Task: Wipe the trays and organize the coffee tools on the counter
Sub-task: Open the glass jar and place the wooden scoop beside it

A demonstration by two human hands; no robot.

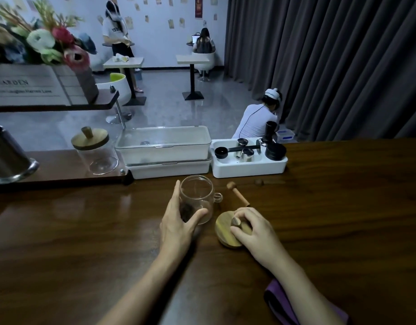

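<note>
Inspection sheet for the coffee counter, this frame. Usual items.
surface: dark wooden counter, glossy.
job's things: open glass jar; wooden lid lying beside it; white tray holding metal coffee tools; stacked lidded trays; purple cloth at near edge.
clutter: wooden stick, small brown piece, lidded jar.
hands: left hand grips glass jar; right hand pinches lid's knob.
cables: nothing seen on counter.
surroundings: grey curtain, café tables, flowers, crouching person behind counter.

Wooden planter box [38, 84], far left of and beyond fingers of left hand [176, 221]: printed "GARDEN", earlier letters out of frame. Smaller line beneath blurred, ends "Harvest Love". Standing person's T-shirt print [115, 29], red wall poster [198, 7]: unreadable.
</note>
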